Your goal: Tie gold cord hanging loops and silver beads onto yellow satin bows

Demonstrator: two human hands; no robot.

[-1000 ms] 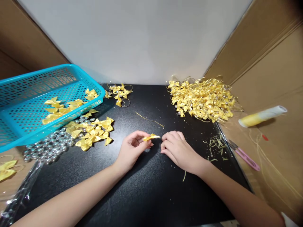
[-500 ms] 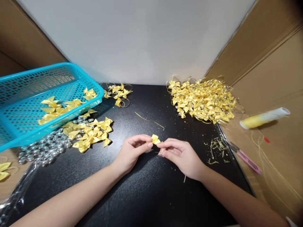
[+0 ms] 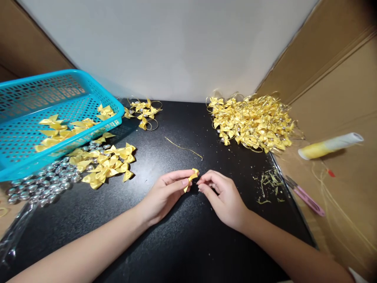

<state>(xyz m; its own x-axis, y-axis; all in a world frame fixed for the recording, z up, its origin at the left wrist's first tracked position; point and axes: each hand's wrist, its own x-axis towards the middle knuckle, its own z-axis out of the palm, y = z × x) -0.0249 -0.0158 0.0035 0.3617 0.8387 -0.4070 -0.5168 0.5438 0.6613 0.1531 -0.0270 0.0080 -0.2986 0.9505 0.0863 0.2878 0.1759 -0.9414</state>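
Note:
My left hand (image 3: 163,194) pinches a small yellow ribbon bow (image 3: 192,177) between thumb and fingers, over the middle of the black tabletop (image 3: 165,251). Just right of the bow, my right hand (image 3: 225,200) has its thumb and fingers closed near the tips. Whatever they grip is too small to make out. A loose length of gold cord (image 3: 184,148) lies beyond both hands. To the left, more yellow bows (image 3: 107,167) are heaped beside silver beads (image 3: 50,182).
A turquoise basket (image 3: 103,90) with bows stands at left. Finished-looking bows with cord loops (image 3: 253,124) are piled at back right, with a smaller group (image 3: 144,112) at back left. Cord scraps (image 3: 269,184), pink-handled snips (image 3: 308,199) and a yellow-white tube (image 3: 330,146) lie at right.
The bow has turned in my left hand, its tails now pointing down. My right hand has come away from the bow slightly. The view has shifted a little.

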